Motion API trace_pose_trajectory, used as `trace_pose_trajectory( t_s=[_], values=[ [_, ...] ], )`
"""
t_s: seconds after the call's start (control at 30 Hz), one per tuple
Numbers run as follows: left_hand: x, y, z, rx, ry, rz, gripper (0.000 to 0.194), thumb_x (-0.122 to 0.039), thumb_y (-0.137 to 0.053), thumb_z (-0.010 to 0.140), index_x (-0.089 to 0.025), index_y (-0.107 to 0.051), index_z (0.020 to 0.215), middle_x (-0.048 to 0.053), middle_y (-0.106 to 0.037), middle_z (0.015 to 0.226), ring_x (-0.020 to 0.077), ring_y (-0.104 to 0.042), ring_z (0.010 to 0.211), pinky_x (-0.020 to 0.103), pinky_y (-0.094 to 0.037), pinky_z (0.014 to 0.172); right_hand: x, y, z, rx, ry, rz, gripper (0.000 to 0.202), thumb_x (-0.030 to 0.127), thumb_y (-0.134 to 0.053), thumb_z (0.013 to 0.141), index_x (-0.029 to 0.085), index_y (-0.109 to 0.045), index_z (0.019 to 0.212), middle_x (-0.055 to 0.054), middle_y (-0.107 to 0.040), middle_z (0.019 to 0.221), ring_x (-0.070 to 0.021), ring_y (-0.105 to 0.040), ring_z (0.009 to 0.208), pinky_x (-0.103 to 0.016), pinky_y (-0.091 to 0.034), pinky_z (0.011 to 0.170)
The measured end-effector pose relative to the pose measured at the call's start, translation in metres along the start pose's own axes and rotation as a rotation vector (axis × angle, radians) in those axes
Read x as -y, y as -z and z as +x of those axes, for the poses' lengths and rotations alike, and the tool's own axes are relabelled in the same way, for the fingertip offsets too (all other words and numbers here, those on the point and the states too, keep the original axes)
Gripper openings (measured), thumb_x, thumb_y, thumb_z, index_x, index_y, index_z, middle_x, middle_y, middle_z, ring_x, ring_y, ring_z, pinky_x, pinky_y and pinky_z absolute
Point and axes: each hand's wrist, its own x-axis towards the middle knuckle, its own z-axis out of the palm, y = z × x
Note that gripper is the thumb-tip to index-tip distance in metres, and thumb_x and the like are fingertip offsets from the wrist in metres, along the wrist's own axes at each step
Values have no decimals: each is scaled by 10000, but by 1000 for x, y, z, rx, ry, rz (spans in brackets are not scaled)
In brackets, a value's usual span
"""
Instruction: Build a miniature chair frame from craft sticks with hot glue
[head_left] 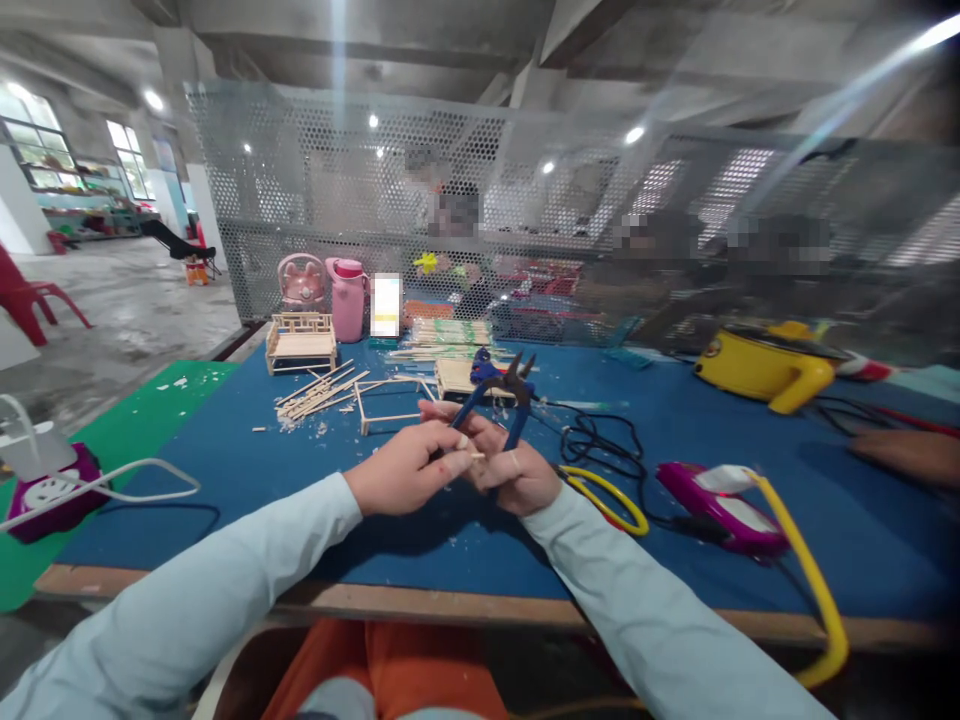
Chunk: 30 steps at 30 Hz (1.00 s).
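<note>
My right hand point(511, 468) grips blue-handled cutting pliers point(504, 392), jaws pointing up and away over the blue table point(225, 440). My left hand point(409, 467) pinches a short thin wooden stick point(471, 455) and holds it against the right hand's fingers. Just beyond the hands lie a thin stick frame point(390, 402) and a small flat stick panel point(457, 378). A loose pile of wooden sticks point(319, 393) with wood chips lies to the left of them.
A miniature wooden bench point(301, 342) and pink bottle point(347, 298) stand at the back left. A purple-white tool with yellow loop point(724, 505) and black cable point(592, 440) lie right. A yellow pot point(765, 368) sits far right. A power strip point(52, 490) lies left. Another person's hand point(907, 455) rests at the right edge.
</note>
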Motion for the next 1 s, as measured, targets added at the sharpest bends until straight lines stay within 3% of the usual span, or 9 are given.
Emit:
trace_pose_trajectory(
  t_s=[0.17, 0.3, 0.37, 0.43, 0.5, 0.6, 0.73, 1.0],
  values=[
    [2, 1, -1, -69, 57, -72, 240, -295, -397, 863, -154, -563, 764, 21, -597, 782, 125, -539, 753, 228, -430, 721, 9, 3, 0, -70, 64, -95, 730, 109, -418, 408, 234, -470, 1125, -63, -558, 1182, -215, -546, 1036, -380, -449, 849],
    [9, 5, 1, -374, 236, -119, 274, -366, -378, 869, -160, -544, 797, 13, -585, 734, 113, -549, 665, 205, -423, 593, 12, 10, 2, -225, 152, -245, 693, 128, -447, 473, 256, -410, 1154, -54, -595, 1060, -205, -572, 964, -402, -429, 870],
    [14, 9, 3, -516, 258, -98, 255, -357, -387, 868, -161, -535, 796, -1, -570, 675, 101, -535, 614, 203, -411, 581, 9, 14, 3, -326, 121, -395, 607, 169, -497, 557, 251, -406, 1152, -49, -598, 998, -200, -575, 920, -402, -426, 867],
    [17, 12, 6, -583, 258, -55, 254, -353, -397, 864, -161, -528, 760, -17, -539, 611, 91, -496, 566, 204, -393, 572, 5, 17, 3, -420, 72, -630, 527, 214, -518, 617, 232, -438, 1138, -50, -599, 952, -202, -567, 886, -404, -425, 859],
    [18, 15, 7, -596, 254, -33, 273, -360, -400, 861, -161, -518, 716, -24, -517, 577, 88, -464, 544, 204, -373, 557, 2, 18, 3, -451, 61, -869, 514, 193, -500, 628, 212, -471, 1141, -60, -604, 961, -215, -555, 912, -411, -407, 884],
    [15, 14, 7, -553, 246, -58, 315, -367, -397, 860, -160, -494, 643, -21, -507, 562, 91, -458, 547, 205, -367, 557, 2, 16, 2, -382, 84, -1064, 589, 134, -456, 600, 187, -478, 1186, -86, -585, 1103, -235, -515, 1056, -409, -358, 956],
    [10, 10, 5, -477, 243, -85, 339, -350, -390, 860, -157, -483, 598, -19, -505, 555, 90, -454, 542, 205, -359, 552, 6, 13, 1, -299, 113, -1145, 647, 122, -437, 571, 164, -477, 1216, -104, -522, 1238, -238, -457, 1166, -397, -320, 1005],
    [12, 8, 4, -430, 249, -62, 309, -314, -387, 858, -159, -477, 606, -22, -506, 556, 87, -444, 530, 200, -343, 537, 7, 12, 0, -298, 122, -1214, 644, 121, -416, 549, 196, -520, 1180, -82, -569, 1181, -230, -517, 1094, -370, -380, 957]
  ],
)
